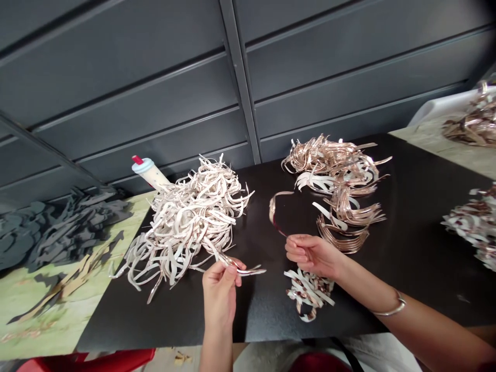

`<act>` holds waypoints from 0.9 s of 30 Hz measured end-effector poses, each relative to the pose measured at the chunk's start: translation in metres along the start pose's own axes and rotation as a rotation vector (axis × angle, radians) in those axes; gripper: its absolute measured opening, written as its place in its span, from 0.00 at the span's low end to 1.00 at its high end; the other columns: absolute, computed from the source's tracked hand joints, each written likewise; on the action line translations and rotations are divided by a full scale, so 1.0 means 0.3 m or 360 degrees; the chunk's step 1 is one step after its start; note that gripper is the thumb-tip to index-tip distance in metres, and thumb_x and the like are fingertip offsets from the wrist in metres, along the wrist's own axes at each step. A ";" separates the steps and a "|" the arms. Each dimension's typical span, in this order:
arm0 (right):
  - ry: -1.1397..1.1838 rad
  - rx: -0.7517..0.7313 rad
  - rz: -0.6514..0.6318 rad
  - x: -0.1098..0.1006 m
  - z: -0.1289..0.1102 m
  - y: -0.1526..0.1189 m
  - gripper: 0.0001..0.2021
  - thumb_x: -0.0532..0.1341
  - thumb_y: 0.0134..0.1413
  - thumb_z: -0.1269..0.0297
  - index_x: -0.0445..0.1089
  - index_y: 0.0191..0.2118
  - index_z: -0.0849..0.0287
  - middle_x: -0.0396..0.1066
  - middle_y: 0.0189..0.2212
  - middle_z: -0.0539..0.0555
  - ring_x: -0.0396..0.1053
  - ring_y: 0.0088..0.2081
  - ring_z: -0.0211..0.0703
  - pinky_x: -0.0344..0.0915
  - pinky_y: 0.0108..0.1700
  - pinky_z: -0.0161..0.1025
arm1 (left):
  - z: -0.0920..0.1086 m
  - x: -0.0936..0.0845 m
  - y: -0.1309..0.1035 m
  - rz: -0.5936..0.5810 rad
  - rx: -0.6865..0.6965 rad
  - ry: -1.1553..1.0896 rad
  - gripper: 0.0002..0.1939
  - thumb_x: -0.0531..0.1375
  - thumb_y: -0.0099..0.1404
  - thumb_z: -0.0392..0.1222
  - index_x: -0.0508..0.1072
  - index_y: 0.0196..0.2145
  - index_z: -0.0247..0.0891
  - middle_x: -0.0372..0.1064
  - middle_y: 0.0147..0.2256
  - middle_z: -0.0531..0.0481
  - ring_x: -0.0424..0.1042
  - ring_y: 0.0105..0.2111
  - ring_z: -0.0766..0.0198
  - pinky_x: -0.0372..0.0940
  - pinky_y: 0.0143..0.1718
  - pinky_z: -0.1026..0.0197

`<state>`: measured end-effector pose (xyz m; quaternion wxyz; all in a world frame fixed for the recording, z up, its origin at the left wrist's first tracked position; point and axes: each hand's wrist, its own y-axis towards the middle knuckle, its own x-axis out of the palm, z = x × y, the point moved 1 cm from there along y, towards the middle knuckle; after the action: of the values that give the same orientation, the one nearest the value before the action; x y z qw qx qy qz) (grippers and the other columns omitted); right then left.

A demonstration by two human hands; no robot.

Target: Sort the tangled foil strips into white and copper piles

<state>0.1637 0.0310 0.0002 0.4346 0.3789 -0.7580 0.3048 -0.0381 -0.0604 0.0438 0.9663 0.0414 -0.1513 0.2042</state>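
Observation:
My left hand (pixel 222 284) pinches a few thin curved strips (pixel 248 270), white on one side and shiny rose-gold on the other. It is at the near right edge of a big tangled pile of white strips (pixel 189 217). A single curved rose-gold strip (pixel 273 209) stands out from the closed fingertips of my right hand (pixel 312 256). Beyond that hand lie rose-gold strips in a loose heap (pixel 329 155) and in neater nested bundles (pixel 344 237). Below it is a small pile of short white and rose-gold pieces (pixel 310 292).
A white cup with a blue lid (pixel 151 173) stands behind the white pile. Dark grey cut pieces (pixel 77 222) cover the left side. More rose-gold strips (pixel 475 121) and scraps (pixel 476 225) lie at right. A grey panelled wall (pixel 174 77) borders the black tabletop (pixel 263 315).

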 end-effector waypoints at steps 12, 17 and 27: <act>-0.0123 -0.0226 0.0329 -0.008 -0.001 0.013 0.15 0.68 0.46 0.63 0.62 0.22 0.63 0.53 0.16 0.44 0.48 0.18 0.27 0.44 0.17 0.26 | -0.018 0.040 0.009 0.0011 -0.0334 -0.0514 0.14 0.71 0.47 0.44 0.71 0.23 0.34 0.67 0.22 0.52 0.68 0.27 0.69 0.65 0.28 0.69; -0.0171 -0.0417 0.0354 0.013 0.007 0.010 0.15 0.69 0.44 0.62 0.63 0.23 0.62 0.56 0.18 0.45 0.51 0.19 0.28 0.45 0.18 0.28 | -0.026 0.071 -0.002 -0.0194 -0.0446 -0.0890 0.11 0.66 0.54 0.39 0.65 0.27 0.37 0.55 0.21 0.58 0.62 0.25 0.70 0.64 0.38 0.61; -0.0559 -0.0954 0.0525 0.059 0.005 -0.028 0.17 0.66 0.49 0.58 0.59 0.21 0.59 0.54 0.16 0.44 0.51 0.19 0.31 0.44 0.21 0.33 | 0.018 0.139 -0.051 -0.0240 -0.0166 -0.0946 0.15 0.63 0.59 0.45 0.59 0.26 0.39 0.37 0.19 0.59 0.45 0.20 0.71 0.59 0.28 0.66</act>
<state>0.1642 0.0199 0.0163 0.3347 0.1545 -0.9272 0.0660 0.0030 -0.0592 0.0614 0.8929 0.0606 -0.4341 0.1029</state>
